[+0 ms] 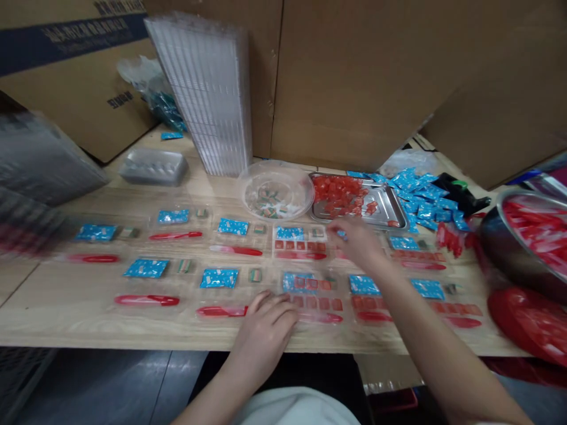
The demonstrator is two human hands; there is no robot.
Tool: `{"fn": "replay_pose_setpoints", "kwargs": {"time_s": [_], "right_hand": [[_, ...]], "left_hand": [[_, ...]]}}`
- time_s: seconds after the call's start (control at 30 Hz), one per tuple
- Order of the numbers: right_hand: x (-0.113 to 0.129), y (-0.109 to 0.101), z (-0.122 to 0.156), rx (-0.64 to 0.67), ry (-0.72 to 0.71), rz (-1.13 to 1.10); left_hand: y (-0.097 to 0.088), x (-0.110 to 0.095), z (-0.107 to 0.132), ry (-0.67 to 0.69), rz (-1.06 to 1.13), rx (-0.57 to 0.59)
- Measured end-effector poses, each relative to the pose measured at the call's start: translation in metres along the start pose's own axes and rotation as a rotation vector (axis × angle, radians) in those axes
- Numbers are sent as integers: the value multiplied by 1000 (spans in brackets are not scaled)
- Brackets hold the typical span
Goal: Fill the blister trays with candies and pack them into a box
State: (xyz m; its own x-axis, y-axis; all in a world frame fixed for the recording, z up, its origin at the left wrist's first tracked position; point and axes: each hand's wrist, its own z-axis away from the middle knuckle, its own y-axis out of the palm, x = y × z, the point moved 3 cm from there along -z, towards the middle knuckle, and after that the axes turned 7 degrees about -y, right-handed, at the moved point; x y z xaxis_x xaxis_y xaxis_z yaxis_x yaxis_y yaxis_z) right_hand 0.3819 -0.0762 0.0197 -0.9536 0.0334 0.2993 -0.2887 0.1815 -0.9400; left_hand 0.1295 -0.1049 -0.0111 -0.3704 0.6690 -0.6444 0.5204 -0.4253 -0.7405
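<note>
Cardboard boxes [354, 77] wall off the back of the scene, and below them a pale wooden desk [66, 307] runs the full width of the view. A tall stack of clear trays [208, 94] leans against the cardboard, left of centre. At the far right sits a steel bowl [522, 248] of red pieces, with a red lid [531, 324] in front of it. A flat metal tray [390, 212] holds red cubes [339, 192]. A round clear bowl [277, 189] stands just to its left, and a loose pile of blue packets [420, 198] lies to its right. A grey tub [153, 166] stands further left, near the stack. Flat clear packs [177, 227] lie in two rows across the desk, each with a blue packet and a red spoon [146, 300]. The ones toward the right also carry rows of red cubes. The left hand [266, 324] lies palm down near the front edge. Its grip is relaxed, the fingers loosely together and holding nothing, with the fingertips on the left edge of a front-row pack [316, 295]. The right hand [357, 239] reaches across to the back row, just below the metal tray and beside a filled back-row pack [301, 242]. It is blurred, so I cannot tell whether its grip is spread or pinching something.
</note>
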Motion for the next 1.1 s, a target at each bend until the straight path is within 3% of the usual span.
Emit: {"fn": "replay_pose_setpoints", "kwargs": {"time_s": [0.1, 0.17, 0.27, 0.37, 0.4, 0.47, 0.63, 0.9, 1.0, 1.1], "right_hand": [[-53, -6, -31, -47, 120, 52], [-59, -6, -40, -45, 109, 37], [-26, -5, -31, 24, 67, -170], [36, 6, -9, 410, -65, -644], [55, 11, -3, 541, -114, -732], [79, 19, 3, 656, -180, -709], [79, 35, -8, 602, -164, -371], [68, 26, -3, 482, -154, -304], [72, 13, 4, 419, -280, -344], [85, 12, 13, 415, -437, -250]], "left_hand": [[-2, -2, 1, -19, -1, 3], [-1, -2, 1, -39, -6, 15], [1, -2, 3, -44, -2, 29], [3, 2, 5, -32, -12, 43], [4, 3, 6, -29, -22, 47], [5, 4, 8, -25, -41, 54], [6, 5, 9, -16, -35, 44], [6, 5, 8, -11, -37, 51], [7, 6, 8, 0, -38, 42], [8, 6, 8, 5, -36, 29]]}}
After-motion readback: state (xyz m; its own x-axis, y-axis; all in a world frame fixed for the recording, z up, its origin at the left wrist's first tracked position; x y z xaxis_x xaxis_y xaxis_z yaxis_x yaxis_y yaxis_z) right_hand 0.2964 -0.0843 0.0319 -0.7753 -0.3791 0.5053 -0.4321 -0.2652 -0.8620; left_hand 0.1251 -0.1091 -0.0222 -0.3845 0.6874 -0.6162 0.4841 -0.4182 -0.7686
